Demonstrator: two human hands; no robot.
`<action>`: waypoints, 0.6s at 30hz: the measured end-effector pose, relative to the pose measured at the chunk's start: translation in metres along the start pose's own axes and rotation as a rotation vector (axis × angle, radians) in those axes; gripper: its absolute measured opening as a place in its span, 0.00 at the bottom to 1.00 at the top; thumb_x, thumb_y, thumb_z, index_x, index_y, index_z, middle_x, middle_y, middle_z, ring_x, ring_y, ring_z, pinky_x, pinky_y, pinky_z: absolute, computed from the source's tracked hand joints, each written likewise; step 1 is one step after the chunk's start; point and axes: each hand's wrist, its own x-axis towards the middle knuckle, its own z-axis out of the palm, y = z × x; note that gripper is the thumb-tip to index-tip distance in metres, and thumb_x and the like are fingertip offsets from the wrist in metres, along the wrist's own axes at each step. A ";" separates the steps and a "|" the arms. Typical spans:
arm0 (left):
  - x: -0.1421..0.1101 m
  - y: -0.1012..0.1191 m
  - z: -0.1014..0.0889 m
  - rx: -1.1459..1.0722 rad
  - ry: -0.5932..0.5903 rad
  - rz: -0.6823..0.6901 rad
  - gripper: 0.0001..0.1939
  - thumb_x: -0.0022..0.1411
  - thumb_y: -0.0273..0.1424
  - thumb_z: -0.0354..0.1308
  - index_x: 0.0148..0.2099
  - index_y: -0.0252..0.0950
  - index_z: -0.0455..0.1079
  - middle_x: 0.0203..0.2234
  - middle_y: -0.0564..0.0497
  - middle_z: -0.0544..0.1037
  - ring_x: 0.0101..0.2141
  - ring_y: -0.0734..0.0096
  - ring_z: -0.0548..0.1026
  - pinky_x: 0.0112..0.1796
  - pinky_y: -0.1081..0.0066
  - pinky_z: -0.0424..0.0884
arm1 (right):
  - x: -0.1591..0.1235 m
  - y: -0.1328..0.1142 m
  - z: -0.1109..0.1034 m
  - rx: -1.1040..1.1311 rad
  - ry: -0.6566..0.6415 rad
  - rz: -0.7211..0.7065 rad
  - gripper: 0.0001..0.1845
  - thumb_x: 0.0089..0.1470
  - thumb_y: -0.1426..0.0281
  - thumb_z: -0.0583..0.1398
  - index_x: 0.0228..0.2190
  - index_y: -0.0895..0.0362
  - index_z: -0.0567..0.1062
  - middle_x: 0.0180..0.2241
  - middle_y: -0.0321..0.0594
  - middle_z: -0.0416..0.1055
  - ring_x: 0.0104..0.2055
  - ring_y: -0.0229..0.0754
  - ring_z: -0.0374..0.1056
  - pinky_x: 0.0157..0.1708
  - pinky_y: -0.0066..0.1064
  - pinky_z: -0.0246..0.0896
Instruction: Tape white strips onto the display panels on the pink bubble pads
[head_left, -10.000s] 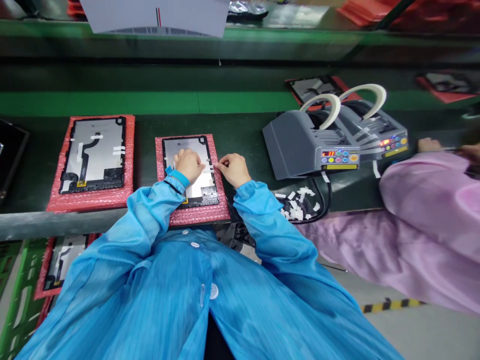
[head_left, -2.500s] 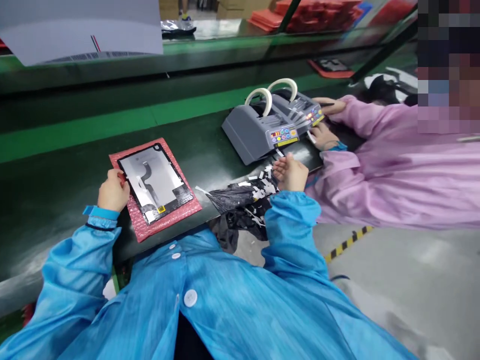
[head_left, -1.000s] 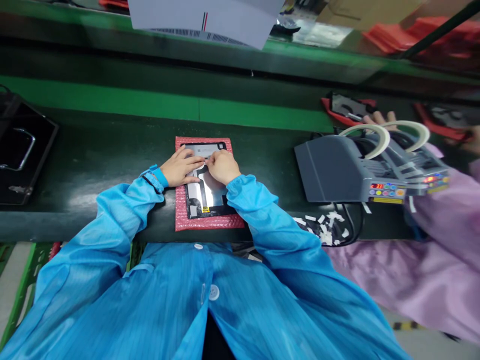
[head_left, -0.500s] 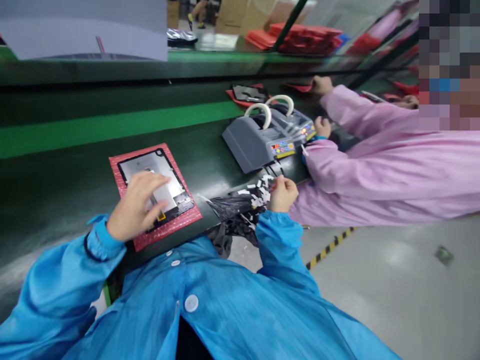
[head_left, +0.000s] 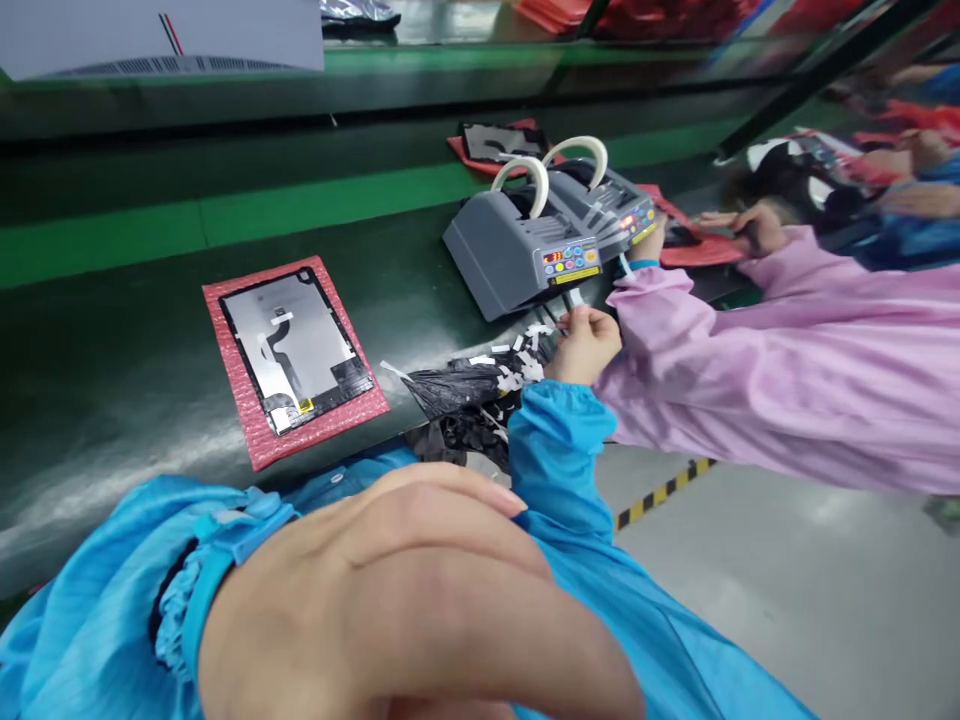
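My left hand [head_left: 405, 600] is raised close to the camera, large and blurred, its fingers loosely bent and nothing visible in them. Its thumb is hidden. At the front of the nearer grey tape dispenser [head_left: 517, 250], the fingers of my right hand [head_left: 585, 345] pinch a short white strip of tape [head_left: 576, 298] hanging from the outlet. On the bench to the left lies a tablet screen panel [head_left: 319, 335], silver-backed with a black frame and a dark flex cable [head_left: 281, 345]. One white tape piece crosses the cable's upper end. Beneath the panel is a red bubble-wrap sheet [head_left: 240, 410].
A second tape dispenser [head_left: 619, 200] stands right behind the first. White tape scraps [head_left: 525, 370] lie on a black bag [head_left: 457, 390] at the bench edge. Another panel [head_left: 499, 142] rests behind the dispensers. A co-worker's pink sleeve [head_left: 750, 370] is close on the right.
My left hand has risen from over the panel toward the camera. My right hand has moved up to the dispenser and grips tape. Earlier, both hands worked on a panel; a tape piece now crosses the cable.
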 end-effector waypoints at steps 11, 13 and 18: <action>0.024 -0.033 -0.015 -0.090 -0.009 0.226 0.11 0.61 0.36 0.56 0.46 0.54 0.70 0.33 0.55 0.78 0.38 0.64 0.75 0.42 0.61 0.75 | 0.008 -0.006 0.011 0.203 0.095 0.103 0.16 0.48 0.60 0.60 0.30 0.52 0.57 0.25 0.29 0.67 0.23 0.30 0.65 0.15 0.18 0.48; 0.034 -0.049 -0.014 -0.189 0.049 0.273 0.08 0.60 0.32 0.58 0.42 0.50 0.70 0.29 0.55 0.77 0.33 0.68 0.75 0.36 0.64 0.76 | 0.011 -0.005 0.013 0.208 0.095 0.103 0.18 0.46 0.59 0.61 0.31 0.52 0.57 0.24 0.28 0.67 0.23 0.30 0.65 0.15 0.18 0.48; 0.045 -0.096 0.002 -0.225 0.240 0.105 0.03 0.59 0.29 0.59 0.33 0.40 0.67 0.27 0.53 0.75 0.29 0.72 0.73 0.31 0.69 0.72 | 0.017 -0.001 0.018 0.179 0.123 0.081 0.22 0.42 0.67 0.63 0.33 0.52 0.55 0.23 0.25 0.65 0.23 0.32 0.65 0.20 0.21 0.55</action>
